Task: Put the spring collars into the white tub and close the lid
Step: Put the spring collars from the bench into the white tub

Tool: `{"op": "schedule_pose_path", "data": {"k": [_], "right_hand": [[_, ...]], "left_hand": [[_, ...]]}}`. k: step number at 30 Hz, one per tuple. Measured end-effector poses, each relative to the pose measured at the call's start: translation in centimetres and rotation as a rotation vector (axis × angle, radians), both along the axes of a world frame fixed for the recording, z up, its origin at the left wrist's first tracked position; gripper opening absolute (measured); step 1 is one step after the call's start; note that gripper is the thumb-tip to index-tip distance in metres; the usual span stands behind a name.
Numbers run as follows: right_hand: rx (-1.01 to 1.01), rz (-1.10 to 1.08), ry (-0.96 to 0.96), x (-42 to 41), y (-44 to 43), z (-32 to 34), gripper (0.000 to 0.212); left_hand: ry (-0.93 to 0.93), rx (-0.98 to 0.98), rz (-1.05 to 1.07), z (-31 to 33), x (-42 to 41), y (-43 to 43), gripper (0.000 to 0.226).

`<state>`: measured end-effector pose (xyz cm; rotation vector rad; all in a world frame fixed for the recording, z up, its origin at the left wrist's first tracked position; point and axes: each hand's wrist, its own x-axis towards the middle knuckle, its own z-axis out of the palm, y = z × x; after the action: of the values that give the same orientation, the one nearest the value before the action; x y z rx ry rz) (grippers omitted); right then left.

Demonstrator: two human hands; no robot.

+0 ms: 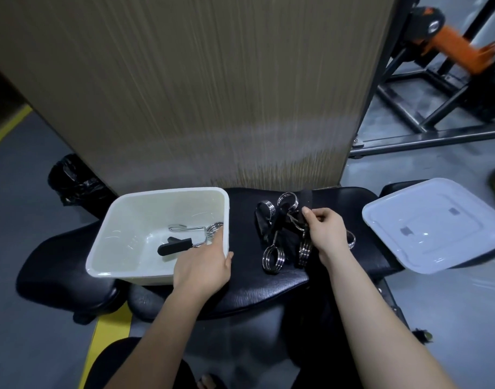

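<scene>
The open, rectangular white plastic tub (123, 234) sits on the black padded bench (246, 279), and one chrome spring collar with black grips (190, 237) already lies inside it. The left hand (204, 265) grips the tub's near right corner, fingers down inside the wall and thumb outside. Just right of the tub, a loose pile of chrome spring collars (282, 234) rests on the bench. The right hand (326, 231) is down in that pile, fingers curled around one collar's handles. The white square lid (434, 226) lies well off to the right, apart from the tub.
</scene>
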<state>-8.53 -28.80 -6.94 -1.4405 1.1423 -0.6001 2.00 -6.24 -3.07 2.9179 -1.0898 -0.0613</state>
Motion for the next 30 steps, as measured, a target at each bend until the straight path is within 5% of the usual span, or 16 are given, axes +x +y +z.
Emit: {"op": "schedule_pose_path", "data": {"k": [11, 16, 20, 27, 30], "right_hand": [[0.073, -0.098, -0.130, 0.2, -0.5, 0.2, 0.027], [-0.440, 0.019, 0.181, 1.1, 0.8, 0.1, 0.071], [-0.680, 0.227, 0.398, 2.4, 2.1, -1.0, 0.063], [-0.501, 0.448, 0.024, 1.4, 2.3, 0.4, 0.030], [-0.259, 0.506, -0.215, 0.5, 3.7, 1.7, 0.025]], "left_hand": [[-0.008, 0.036, 0.007, 0.2, 0.0, 0.0, 0.049], [0.008, 0.036, 0.013, 0.2, 0.0, -0.1, 0.050], [0.018, 0.038, 0.024, 0.4, 0.0, 0.1, 0.047], [0.067, 0.039, 0.032, 0.8, 0.0, 0.1, 0.047], [0.087, 0.046, 0.037, 1.1, 0.0, 0.0, 0.052]]}}
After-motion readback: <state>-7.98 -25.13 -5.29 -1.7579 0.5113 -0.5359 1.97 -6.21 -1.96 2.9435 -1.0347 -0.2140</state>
